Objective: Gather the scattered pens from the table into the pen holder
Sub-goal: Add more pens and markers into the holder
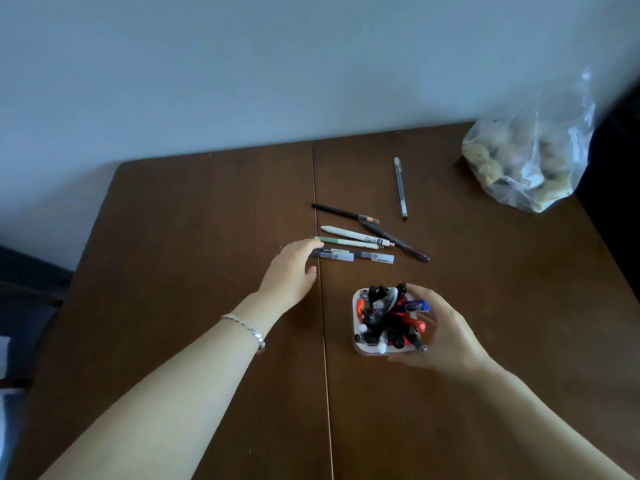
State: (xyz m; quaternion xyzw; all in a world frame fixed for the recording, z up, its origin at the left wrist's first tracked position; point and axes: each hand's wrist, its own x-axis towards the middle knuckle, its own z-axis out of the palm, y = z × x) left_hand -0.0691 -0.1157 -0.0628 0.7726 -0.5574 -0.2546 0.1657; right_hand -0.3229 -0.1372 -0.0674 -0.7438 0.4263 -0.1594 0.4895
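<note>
The pen holder [360, 342], a white square cup, is standing on the near middle of the brown table [173, 237] and is crammed with upright pens: mostly black, with orange, red, blue and white caps showing. The right hand [440, 334] is wrapping around the holder's right side, fingers curled against its wall and gripping it. Just beyond the holder, loose pens are lying in a cluster: a dark blue pen [349, 255] nearest, then a green pen [346, 242], a white pen [355, 234], a black pencil [343, 213] farthest, and a dark pen [394, 241] slanting across the cluster's right end. A clear pen [400, 188] is lying apart, farther and to the right. The left hand [292, 271] is reaching to the cluster's left end, fingers loosely spread and holding nothing, fingertips touching the dark blue pen's tip. A bracelet [247, 330] is circling the left wrist. At the far right corner, a clear plastic bag [530, 150] is sitting, holding brownish lumps too blurred to identify.
</note>
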